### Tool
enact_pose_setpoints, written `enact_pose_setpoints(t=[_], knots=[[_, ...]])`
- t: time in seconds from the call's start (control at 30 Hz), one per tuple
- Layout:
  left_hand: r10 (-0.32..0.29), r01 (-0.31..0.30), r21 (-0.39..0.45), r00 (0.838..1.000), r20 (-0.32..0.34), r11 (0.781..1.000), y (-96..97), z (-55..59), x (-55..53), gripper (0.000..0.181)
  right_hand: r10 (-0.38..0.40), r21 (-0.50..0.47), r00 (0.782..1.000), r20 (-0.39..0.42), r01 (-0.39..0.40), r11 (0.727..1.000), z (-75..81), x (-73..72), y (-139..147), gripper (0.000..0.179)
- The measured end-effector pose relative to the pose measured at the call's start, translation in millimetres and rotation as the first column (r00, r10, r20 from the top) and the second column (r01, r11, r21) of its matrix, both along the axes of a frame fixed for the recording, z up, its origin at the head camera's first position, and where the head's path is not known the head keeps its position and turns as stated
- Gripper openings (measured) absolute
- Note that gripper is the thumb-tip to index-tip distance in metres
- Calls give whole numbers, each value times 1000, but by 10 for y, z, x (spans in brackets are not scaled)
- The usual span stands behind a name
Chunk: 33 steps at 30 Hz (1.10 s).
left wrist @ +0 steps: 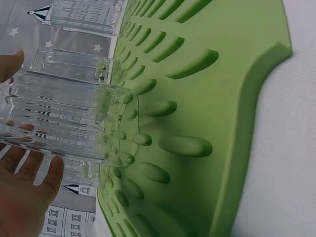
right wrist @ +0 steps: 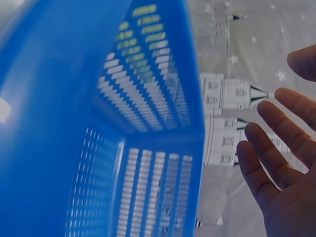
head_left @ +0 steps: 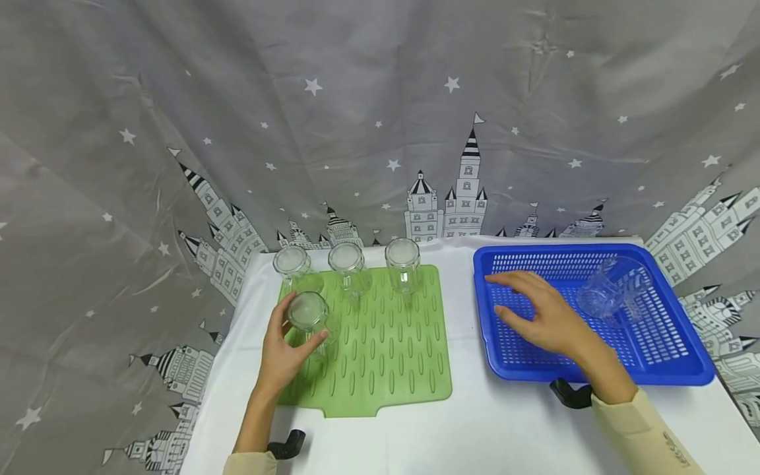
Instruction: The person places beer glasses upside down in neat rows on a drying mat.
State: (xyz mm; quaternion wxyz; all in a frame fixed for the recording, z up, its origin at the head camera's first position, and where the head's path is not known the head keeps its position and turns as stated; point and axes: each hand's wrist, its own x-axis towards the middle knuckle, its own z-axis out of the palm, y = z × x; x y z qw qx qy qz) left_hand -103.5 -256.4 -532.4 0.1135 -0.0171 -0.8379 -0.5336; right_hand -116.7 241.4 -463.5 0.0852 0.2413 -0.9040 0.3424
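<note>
My left hand (head_left: 287,353) grips a clear drinking glass (head_left: 309,313) between thumb and fingers. The glass is upside down on the green drying mat (head_left: 386,369), near its left edge; in the left wrist view the rim of the glass (left wrist: 64,116) is right at the mat's raised ribs. My right hand (head_left: 543,315) hovers over the left part of a blue plastic basket (head_left: 594,377), fingers spread and holding nothing. Inside the basket, toward the right, a clear glass (head_left: 608,290) lies on its side. The right wrist view shows the hand (right wrist: 291,168) beside the basket wall.
Three more upturned glasses stand in a row along the mat's back edge: a left one (head_left: 292,264), a middle one (head_left: 349,267) and a right one (head_left: 404,264). A white cloth (head_left: 415,435) covers the table. Behind it hangs a grey curtain (head_left: 356,99) printed with castles.
</note>
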Motion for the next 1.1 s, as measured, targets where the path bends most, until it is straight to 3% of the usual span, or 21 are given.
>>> enact_pose_setpoints(t=[0.33, 0.5, 0.83, 0.93, 1.1], knots=[[6, -6, 27, 1000, -20, 1000, -19, -50, 23, 103, -88, -3, 996, -20, 88, 996, 13, 2, 395, 49], [11, -11, 30, 1000, 2, 999, -31, -51, 59, 103, -133, 10, 991, -15, 133, 991, 29, 16, 596, 48], [23, -24, 21, 1000, 16, 999, -106, -109, 196, 109, -269, 96, 963, -18, 269, 958, 51, -27, 1081, 48], [34, -33, -18, 999, 36, 999, -157, -130, 250, 111, -307, 135, 952, -11, 305, 943, 48, -26, 1215, 52], [50, -34, -129, 991, 124, 991, -255, -157, 323, 112, -370, 202, 929, 18, 359, 911, 24, -19, 1365, 63]])
